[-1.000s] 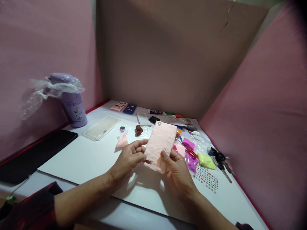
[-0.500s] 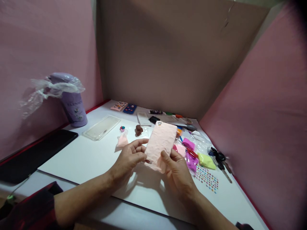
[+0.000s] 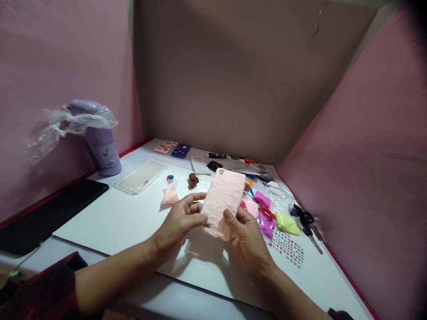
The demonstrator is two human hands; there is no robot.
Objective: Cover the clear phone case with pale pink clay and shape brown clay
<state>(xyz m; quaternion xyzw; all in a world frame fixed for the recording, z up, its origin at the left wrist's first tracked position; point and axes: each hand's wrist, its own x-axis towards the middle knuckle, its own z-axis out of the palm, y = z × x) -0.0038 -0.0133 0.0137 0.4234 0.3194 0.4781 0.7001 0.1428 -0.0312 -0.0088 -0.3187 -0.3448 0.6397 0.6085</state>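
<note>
Left hand point(image 3: 180, 222) pinching lower left edge of pink slab point(image 3: 224, 194), right hand point(image 3: 250, 240) gripping other side, above white board point(image 3: 130, 222); light, even thumb pressure likely protecting soft-looking surface.

A white board point(image 3: 123, 222) lies on a white table point(image 3: 167, 291). On the board are a pink bag point(image 3: 171, 195), a yellow packet point(image 3: 287, 224) and colorful stickers point(image 3: 289, 248).

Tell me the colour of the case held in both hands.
Pale pink; the case shows best in the head view.
</note>
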